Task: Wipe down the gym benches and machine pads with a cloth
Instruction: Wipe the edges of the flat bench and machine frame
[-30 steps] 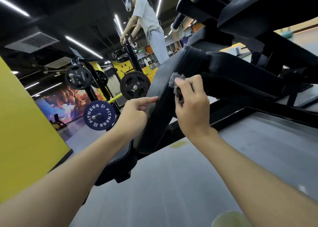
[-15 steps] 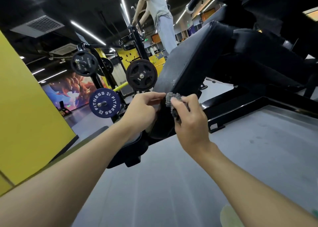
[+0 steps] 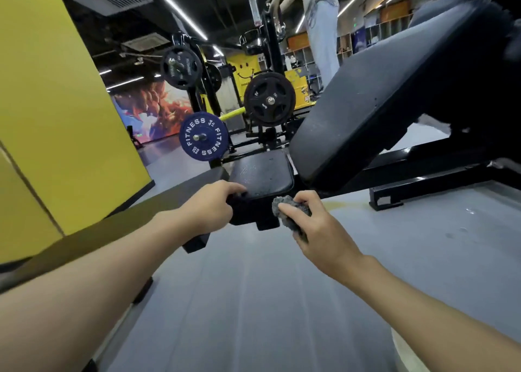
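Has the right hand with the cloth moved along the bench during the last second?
Yes. The right hand, gripping the cloth, went down from the tilted back pad to the front edge of the seat pad.

On my feed the hall is dim overhead, lit by long ceiling strip lights [image 3: 184, 16] that blow out to pure white. The grey floor [image 3: 253, 301] takes a soft, even sheen, and the back pad [image 3: 366, 103] shows dull glare across its face. Wide-angle bending leans the yellow wall [image 3: 56, 103] inward. The top right corner is smeared with blur.
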